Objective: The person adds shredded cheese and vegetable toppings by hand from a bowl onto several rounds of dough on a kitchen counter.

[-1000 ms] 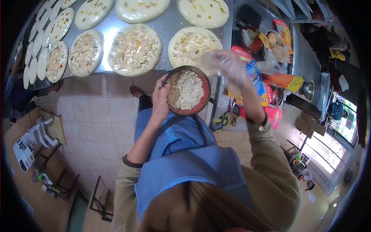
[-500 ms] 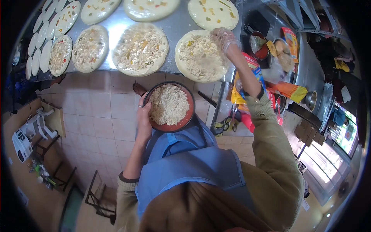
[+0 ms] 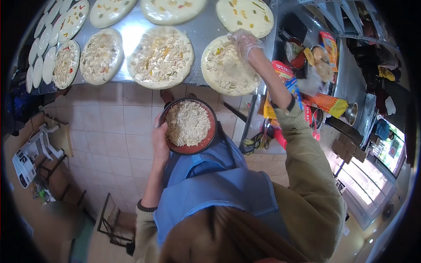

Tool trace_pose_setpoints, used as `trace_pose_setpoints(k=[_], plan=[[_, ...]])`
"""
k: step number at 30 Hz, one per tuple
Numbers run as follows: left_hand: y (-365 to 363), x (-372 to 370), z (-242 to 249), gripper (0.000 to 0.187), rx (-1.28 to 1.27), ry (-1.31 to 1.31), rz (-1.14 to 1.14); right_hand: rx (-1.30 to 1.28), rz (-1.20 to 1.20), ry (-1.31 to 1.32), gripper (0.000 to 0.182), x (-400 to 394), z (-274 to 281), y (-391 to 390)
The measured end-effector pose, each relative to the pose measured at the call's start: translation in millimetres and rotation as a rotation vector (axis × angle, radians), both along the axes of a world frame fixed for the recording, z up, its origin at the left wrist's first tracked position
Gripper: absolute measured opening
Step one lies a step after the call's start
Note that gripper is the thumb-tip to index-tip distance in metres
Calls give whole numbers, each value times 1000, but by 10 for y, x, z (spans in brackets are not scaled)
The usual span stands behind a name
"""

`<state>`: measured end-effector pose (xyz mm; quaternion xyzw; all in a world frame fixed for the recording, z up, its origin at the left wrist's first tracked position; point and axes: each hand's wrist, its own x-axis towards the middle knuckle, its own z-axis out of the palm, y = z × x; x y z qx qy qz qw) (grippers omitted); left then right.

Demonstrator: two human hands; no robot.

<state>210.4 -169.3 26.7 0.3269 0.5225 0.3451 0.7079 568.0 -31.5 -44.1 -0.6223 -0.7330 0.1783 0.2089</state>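
Right hand (image 3: 245,43): one, in a clear plastic glove, above the upper right part of the nearest crumb-topped dough round (image 3: 228,72). Fingers bunched and pointing down; whether they pinch crumbs, or touch the dough, cannot be told. The round lies directly under and to the left of the hand, flat on the metal table (image 3: 201,31).

Left hand (image 3: 161,138): one, bare, closed on the left rim of a bowl, thumb over the edge.

Bowl (image 3: 206,142): one, dark rim, reddish inside, held well apart from the right hand, in front of the apron and off the table. Contents: pale crumbs (image 3: 187,122), a single heap, with bare red showing along the lower right.

Dough rounds, near row: four, all crumb-topped, including the one under the right hand. Coloured bits show among the crumbs.

Dough rounds, second row: four, with coloured bits and no crumbs; some cut off by the upper border.

Plain pale rounds (image 3: 49,65): several, crowded at the table's far left; too small and overlapped for a sure count.

Apron (image 3: 215,188): one, blue.

Metal bowl (image 3: 351,113): one, at right, just beside an orange-and-yellow packet (image 3: 328,105).
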Motion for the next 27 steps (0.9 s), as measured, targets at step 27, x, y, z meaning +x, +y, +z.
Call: trace_pose_setpoints(k=[27], plan=[[1064, -201, 235, 46, 182, 90, -326, -424, 43, 364, 24, -1810, 1624, -632]])
